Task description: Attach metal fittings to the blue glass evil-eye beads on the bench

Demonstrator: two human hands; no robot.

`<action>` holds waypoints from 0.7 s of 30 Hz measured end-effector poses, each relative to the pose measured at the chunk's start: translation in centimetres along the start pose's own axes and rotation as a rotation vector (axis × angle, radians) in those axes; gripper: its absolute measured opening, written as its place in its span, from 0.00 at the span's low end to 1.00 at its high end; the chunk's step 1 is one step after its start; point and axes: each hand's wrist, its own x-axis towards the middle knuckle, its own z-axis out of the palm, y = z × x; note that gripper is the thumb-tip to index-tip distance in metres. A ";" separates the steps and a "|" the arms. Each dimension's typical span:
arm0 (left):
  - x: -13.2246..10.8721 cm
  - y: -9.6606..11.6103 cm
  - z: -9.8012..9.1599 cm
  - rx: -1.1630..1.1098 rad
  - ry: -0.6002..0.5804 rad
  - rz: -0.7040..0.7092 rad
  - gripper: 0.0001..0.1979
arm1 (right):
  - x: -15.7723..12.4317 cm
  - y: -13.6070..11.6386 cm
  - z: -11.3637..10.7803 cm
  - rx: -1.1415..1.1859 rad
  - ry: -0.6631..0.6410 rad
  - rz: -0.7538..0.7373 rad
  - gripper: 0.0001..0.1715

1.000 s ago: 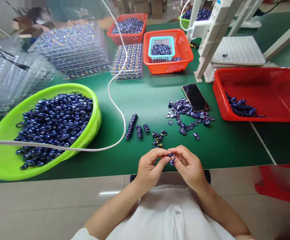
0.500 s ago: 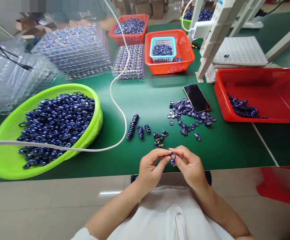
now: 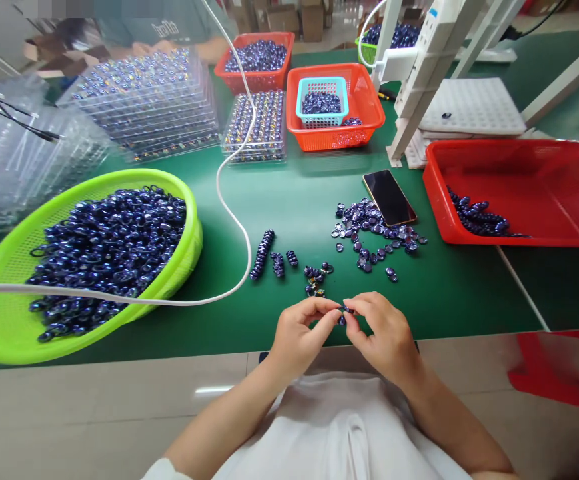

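Between my two hands, over the front edge of the green table (image 3: 209, 333), is a small shiny dark blue ring (image 3: 342, 320). My left hand (image 3: 302, 333) pinches it with thumb and forefinger. On its other side my right hand (image 3: 386, 333) grips it the same way, and the fingers hide most of it. Just beyond the fingertips lies a small heap of rings (image 3: 315, 273), a few with yellowish bits. Left of that heap, rings are lined up in short rows (image 3: 262, 255). Loose dark blue caps (image 3: 366, 220) are scattered farther back on the right.
A green basket (image 3: 196, 233) full of rings stands at left, with a white cable (image 3: 234, 223) crossing it. A phone (image 3: 390, 197) touches the caps. Red tray (image 3: 544, 167) at right; orange basket (image 3: 336, 140) and stacked clear trays (image 3: 169, 127) behind. Another person sits opposite.
The ring has turned between my fingers, and its open loop is now mostly covered. My right fingers have shifted their hold on it. The whole view has moved slightly.
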 end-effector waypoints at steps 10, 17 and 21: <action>0.4 -0.5 -0.9 -0.434 -0.199 -0.352 0.09 | 0.1 0.3 -0.4 0.113 -0.117 -0.028 0.14; -0.1 0.2 -0.8 -0.250 -0.239 -0.147 0.29 | -0.1 0.4 -0.5 0.102 -0.184 -0.068 0.09; -0.1 0.3 -0.6 -0.054 -0.291 0.019 0.20 | -0.2 0.1 -0.3 0.082 -0.183 -0.116 0.09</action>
